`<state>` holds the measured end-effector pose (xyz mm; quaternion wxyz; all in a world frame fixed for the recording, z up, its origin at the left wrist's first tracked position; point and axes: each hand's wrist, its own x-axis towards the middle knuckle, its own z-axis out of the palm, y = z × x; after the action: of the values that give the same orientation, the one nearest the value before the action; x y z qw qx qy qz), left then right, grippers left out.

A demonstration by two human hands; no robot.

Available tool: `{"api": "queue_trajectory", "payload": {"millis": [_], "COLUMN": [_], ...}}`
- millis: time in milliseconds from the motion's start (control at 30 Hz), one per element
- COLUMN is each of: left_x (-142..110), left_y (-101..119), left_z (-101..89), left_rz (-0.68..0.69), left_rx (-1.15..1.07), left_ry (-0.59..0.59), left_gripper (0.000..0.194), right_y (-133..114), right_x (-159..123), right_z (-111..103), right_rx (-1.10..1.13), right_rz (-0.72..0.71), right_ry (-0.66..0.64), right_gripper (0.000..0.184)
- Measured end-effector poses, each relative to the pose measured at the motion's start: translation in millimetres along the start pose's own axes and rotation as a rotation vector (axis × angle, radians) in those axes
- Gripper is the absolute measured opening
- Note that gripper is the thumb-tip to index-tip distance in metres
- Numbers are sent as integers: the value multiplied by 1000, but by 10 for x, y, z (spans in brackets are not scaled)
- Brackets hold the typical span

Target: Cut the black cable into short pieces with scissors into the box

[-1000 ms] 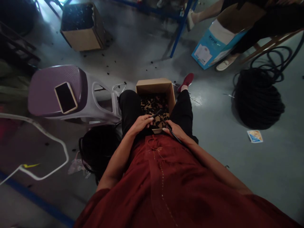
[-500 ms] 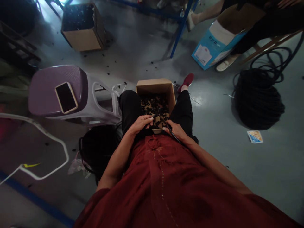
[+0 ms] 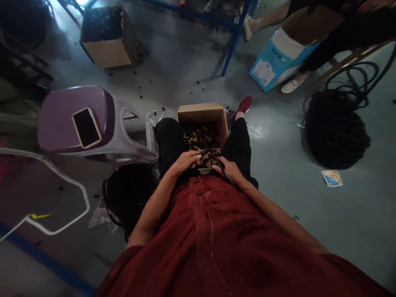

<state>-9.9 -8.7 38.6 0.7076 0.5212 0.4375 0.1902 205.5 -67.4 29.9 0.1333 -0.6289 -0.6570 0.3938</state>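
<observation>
Over the cardboard box [image 3: 202, 108] between my knees, my left hand [image 3: 186, 160] pinches a small black piece [image 3: 203, 152] at its fingertips. My right hand [image 3: 230, 169] is wrapped round a long thin dark tool [image 3: 227, 176], whose kind I cannot make out. The tool slants up and left from the palm, its far end over the box near the black piece. Whether the two touch is unclear. Many small black pieces [image 3: 198, 134] lie scattered on the bottom of the box.
At left a purple stool [image 3: 62, 119] carries a phone [image 3: 86, 128]. A dark bundle [image 3: 130, 194] is beside my left leg. A black coil [image 3: 337, 128] lies at right. Ahead are a filled carton [image 3: 108, 53], a blue box [image 3: 272, 62] and a seated person's legs.
The tool's far end has shifted slightly up and left, and now shows more plainly. My left hand has barely moved and keeps its pinch on the black piece.
</observation>
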Motion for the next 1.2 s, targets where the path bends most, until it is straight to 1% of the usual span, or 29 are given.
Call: {"api": "queue_trajectory", "payload": {"millis": [100, 267, 467, 600, 733, 833, 933, 1067, 1133, 1200], "left_x": [-1, 2, 0, -3, 2, 1, -10, -47, -88, -144], "left_y": [-14, -24, -18, -26, 15, 84, 133, 120, 109, 116], "left_z": [9, 32, 13, -39, -49, 21, 154, 321, 355, 352], "left_rz": [6, -8, -33, -7, 4, 42, 65, 27, 31, 45], "left_rx": [0, 4, -80, -134, -21, 85, 129, 110, 139, 223], "left_ry": [23, 73, 128, 115, 70, 17, -8, 8, 15, -4], "left_gripper": [29, 33, 34, 37, 40, 37, 38, 47, 43, 35], "right_y": [7, 29, 33, 65, 110, 48, -112, -294, -304, -262], "right_x": [3, 16, 11, -9, 34, 117, 203, 251, 255, 264], "right_z": [-13, -9, -8, -25, -26, -46, -86, -118, -127, -146], "right_rx": [58, 147, 152, 179, 334, 500, 607, 650, 652, 637], "right_rz": [35, 34, 57, 87, 123, 120, 87, 66, 50, 36], "right_ry": [23, 62, -7, -39, -17, 14, 42, 35, 44, 76], "right_gripper": [33, 31, 37, 35, 35, 37, 36, 33, 33, 35]}}
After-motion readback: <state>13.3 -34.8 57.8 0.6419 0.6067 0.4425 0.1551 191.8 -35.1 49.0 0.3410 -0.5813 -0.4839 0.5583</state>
